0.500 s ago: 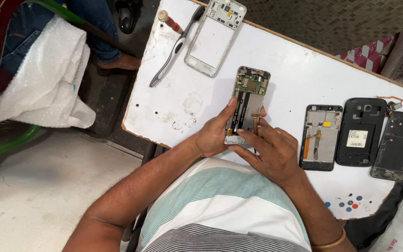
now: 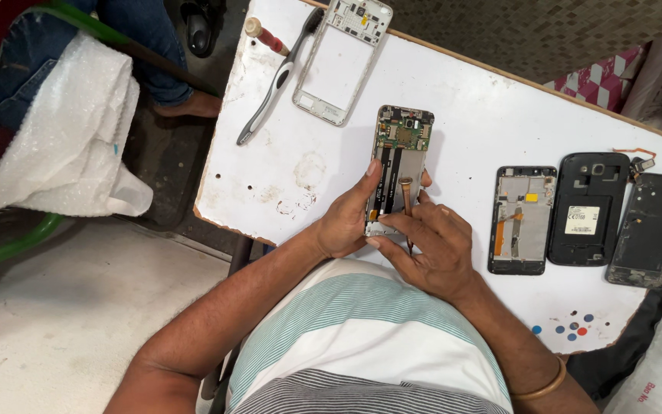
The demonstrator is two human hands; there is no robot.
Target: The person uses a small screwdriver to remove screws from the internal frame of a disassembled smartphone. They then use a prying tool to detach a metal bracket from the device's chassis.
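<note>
An opened phone [image 2: 401, 157] with its circuit board bare lies on the white table [image 2: 469, 107]. My left hand [image 2: 346, 218] grips its left edge and lower end, thumb up along the side. My right hand [image 2: 432, 245] holds a small screwdriver [image 2: 407, 201] with a wooden handle, its tip down at the phone's lower end.
A white phone frame [image 2: 340, 60], a toothbrush [image 2: 277, 77] and a red-handled tool [image 2: 263, 34] lie at the table's far left. To the right lie three more phone parts: an open body [image 2: 521, 219], a black back cover [image 2: 589, 218], a dark frame [image 2: 651, 230]. Another person's legs [image 2: 139, 46] are at the left.
</note>
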